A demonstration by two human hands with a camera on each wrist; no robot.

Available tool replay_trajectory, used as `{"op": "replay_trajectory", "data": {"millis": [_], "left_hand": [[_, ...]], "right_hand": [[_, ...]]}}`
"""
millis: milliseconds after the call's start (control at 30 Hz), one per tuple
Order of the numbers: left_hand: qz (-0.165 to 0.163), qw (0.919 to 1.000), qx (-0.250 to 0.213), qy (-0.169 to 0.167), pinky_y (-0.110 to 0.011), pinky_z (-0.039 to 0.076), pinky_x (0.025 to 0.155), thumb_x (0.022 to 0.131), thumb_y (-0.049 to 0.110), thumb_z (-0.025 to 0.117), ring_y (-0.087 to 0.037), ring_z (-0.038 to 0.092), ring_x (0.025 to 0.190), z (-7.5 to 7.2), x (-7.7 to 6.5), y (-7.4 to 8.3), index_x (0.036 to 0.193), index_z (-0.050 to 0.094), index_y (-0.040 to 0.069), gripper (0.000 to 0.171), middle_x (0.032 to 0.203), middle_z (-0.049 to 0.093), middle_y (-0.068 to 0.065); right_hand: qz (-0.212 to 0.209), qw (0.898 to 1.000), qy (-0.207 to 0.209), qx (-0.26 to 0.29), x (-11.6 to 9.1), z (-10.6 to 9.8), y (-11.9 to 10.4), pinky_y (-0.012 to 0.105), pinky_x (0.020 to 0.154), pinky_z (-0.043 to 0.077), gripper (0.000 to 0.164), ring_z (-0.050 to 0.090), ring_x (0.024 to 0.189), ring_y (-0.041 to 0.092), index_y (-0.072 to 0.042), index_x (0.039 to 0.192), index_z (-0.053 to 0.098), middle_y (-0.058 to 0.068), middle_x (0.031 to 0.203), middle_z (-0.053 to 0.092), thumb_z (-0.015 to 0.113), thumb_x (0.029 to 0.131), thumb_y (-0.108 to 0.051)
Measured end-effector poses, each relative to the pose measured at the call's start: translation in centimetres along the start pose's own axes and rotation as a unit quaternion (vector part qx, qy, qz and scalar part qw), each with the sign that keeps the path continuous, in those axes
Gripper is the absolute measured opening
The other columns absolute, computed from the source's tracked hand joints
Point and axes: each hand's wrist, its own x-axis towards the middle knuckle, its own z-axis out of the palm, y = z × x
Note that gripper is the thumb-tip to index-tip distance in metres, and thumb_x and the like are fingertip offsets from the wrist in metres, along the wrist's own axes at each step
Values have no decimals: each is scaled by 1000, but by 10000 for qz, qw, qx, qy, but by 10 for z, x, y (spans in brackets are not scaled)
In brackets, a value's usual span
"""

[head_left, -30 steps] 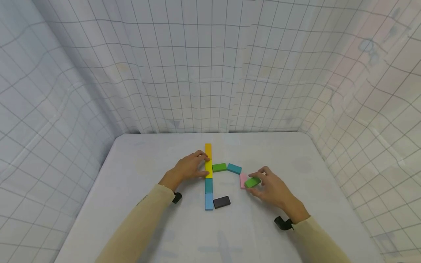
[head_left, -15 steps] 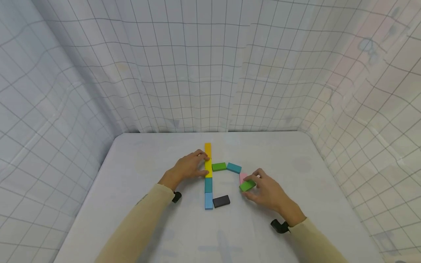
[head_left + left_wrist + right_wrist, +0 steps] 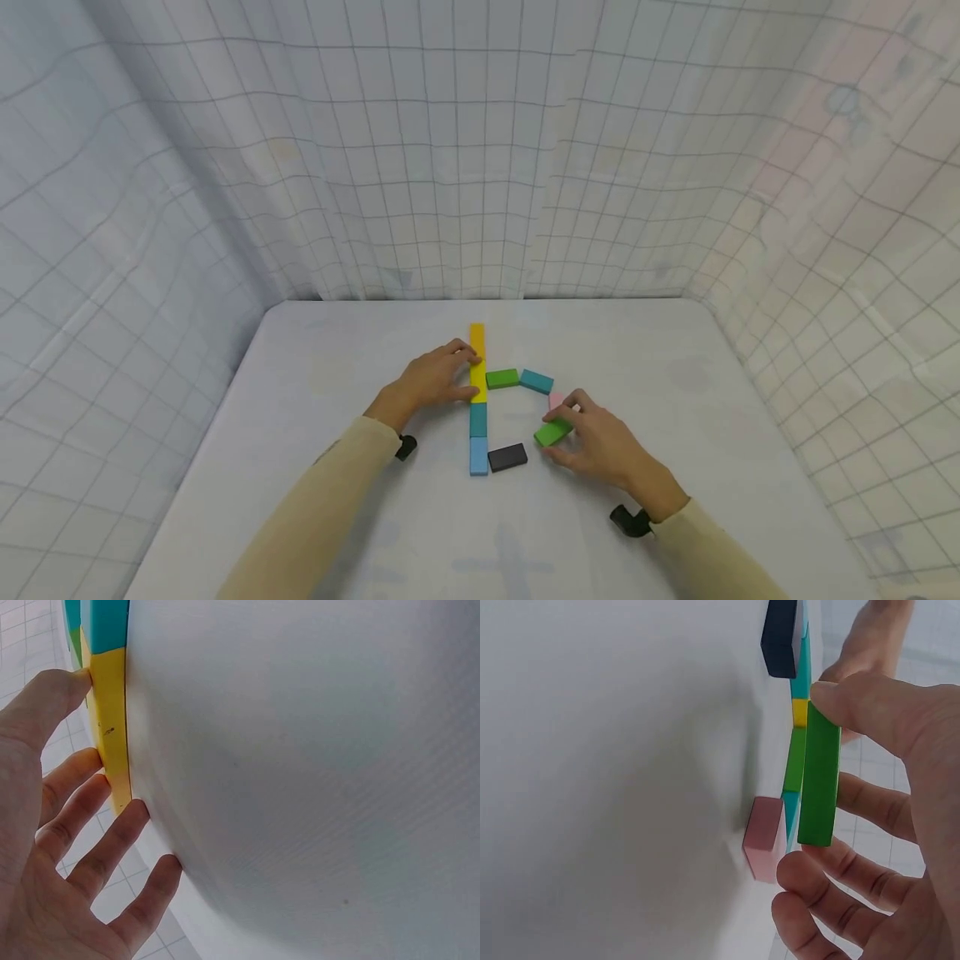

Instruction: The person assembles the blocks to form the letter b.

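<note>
Between the thumb and fingers of my right hand [image 3: 603, 442] a green block [image 3: 821, 780] is pinched, held above the table beside a pink block [image 3: 763, 836]. My left hand [image 3: 431, 379] touches the yellow block [image 3: 111, 720] with thumb and fingertips, its fingers spread along it. That yellow block belongs to a straight column with another yellow block [image 3: 477, 335] at the far end, then a teal block [image 3: 478, 421] and a light blue block [image 3: 478, 457] nearer. A second green block [image 3: 502, 378] and a blue-teal block [image 3: 537, 382] curve from the column toward the pink one.
A black block [image 3: 507, 457] lies right of the light blue block, near the column's near end. The white table [image 3: 330, 517] is bounded by grid-patterned curtains [image 3: 435, 167] at the back and both sides.
My right hand has moved left and toward the near side with the green block, from over the pink block toward the black one. The left hand has stayed at the yellow block.
</note>
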Motion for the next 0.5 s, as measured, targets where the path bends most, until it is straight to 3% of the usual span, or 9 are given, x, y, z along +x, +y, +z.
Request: {"op": "replay_trajectory", "data": {"millis": [167, 333, 500], "left_hand": [[-45, 10000, 62, -14, -59, 57, 129, 107, 45, 85, -34, 64, 156, 3, 1, 1, 155, 71, 18, 57, 170, 59, -4], [18, 9999, 119, 50, -58, 56, 129, 107, 44, 85, -33, 64, 156, 2, 2, 2, 155, 71, 17, 57, 170, 59, -5], [-21, 9999, 89, 44, -59, 56, 129, 107, 44, 86, -34, 64, 156, -1, 1, 4, 155, 71, 17, 57, 169, 59, -5]], "right_hand": [[61, 9997, -245, 39, 0, 6, -3, 25, 82, 59, 43, 64, 93, 8, -27, 133, 82, 1, 132, 65, 98, 95, -42], [-46, 9995, -251, 207, 0, 9, -3, 30, 93, 64, 43, 64, 103, 8, -24, 133, 81, 0, 132, 63, 98, 96, -38], [-114, 9991, -231, 348, -1, 8, -4, 30, 95, 65, 43, 64, 106, 10, -21, 133, 82, 2, 131, 62, 99, 96, -36]]}}
